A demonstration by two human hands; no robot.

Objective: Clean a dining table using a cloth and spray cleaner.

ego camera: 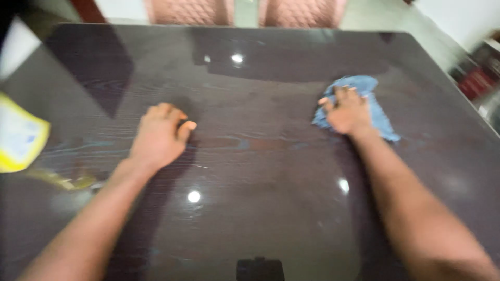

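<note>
Blue, soft cloth [364, 99] under the right hand [348, 112], fingers spread flat and pressing it down on the dark glossy table [260, 171], toward its far right part. Nothing is pinched here; the palm lies open on top of the fabric, which bunches out beyond the fingertips and trails toward the wrist. It looks light and limp, a thing that would crumple and slide easily on such a slick top, so a flat palm over its middle seems the sure hold, or a gather of the bunched far edge.

Over to the left hand [159, 136]: resting on the bare tabletop well apart from the cloth, fingers loosely curled, thumb tucked in, holding nothing.

Further out, a yellow object [18, 136] sits at the left edge, blurred. Two pinkish padded chairs [190, 11] stand past the far side.
</note>
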